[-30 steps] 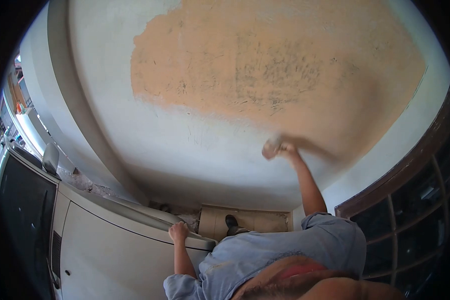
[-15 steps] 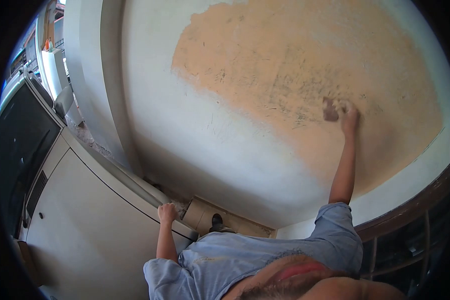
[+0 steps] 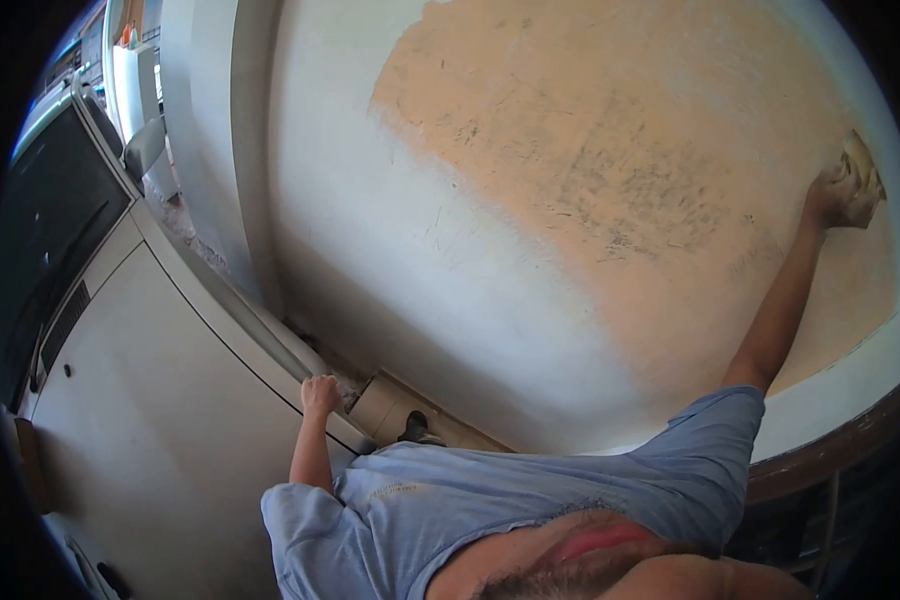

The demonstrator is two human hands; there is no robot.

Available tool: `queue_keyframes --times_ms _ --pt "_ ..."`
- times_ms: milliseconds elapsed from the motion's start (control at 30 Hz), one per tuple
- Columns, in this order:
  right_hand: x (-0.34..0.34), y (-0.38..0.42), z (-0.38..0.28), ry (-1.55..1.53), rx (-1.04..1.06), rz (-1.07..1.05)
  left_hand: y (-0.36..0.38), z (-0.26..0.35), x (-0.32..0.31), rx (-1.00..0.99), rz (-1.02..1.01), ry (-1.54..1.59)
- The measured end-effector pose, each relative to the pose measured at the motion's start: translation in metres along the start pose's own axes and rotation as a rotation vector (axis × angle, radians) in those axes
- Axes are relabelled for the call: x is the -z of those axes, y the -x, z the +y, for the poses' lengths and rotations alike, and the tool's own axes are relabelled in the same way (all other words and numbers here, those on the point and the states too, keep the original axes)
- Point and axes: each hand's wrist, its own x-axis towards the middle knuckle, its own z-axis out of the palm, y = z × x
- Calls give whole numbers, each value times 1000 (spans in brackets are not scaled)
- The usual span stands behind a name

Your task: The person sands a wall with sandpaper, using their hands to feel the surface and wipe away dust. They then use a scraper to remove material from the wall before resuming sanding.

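Note:
My right hand (image 3: 832, 194) is stretched out to the far right and presses a brown sheet of sandpaper (image 3: 858, 208) to the wall. Beneath it is a large orange-tan patch (image 3: 490, 90) with dark scratches and smudges, bordered by white wall (image 3: 370, 240). My left hand (image 3: 320, 393) is closed in a fist at the front edge of a white vehicle's hood (image 3: 160, 370). Whether anything sits inside that fist is hidden.
The vehicle's windshield (image 3: 60, 210) and side mirror (image 3: 145, 148) are at the left. A white pillar (image 3: 198, 110) stands beside the wall. Below, my shoe (image 3: 415, 425) rests on a tan ledge (image 3: 460, 432). A brown frame (image 3: 810, 470) curves along the lower right.
My right hand has swept the sandpaper from the dark scratched area to the patch's right edge. My left hand stays closed by the hood, and the view has shifted slightly.

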Motion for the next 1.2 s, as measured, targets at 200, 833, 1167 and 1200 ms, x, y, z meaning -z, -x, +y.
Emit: queue_keyframes --times_ms 200,833,1167,1200 --pt "-57 7 -8 236 -35 -151 -25 -79 49 69 220 -128" --pt "-59 23 -27 37 -18 -117 -2 -119 95 482 349 -14" --pt "-61 31 -17 9 -59 -355 6 -96 127 534 197 -15" --pt "-60 29 -18 14 -66 -352 5 -95 132 543 155 -12"
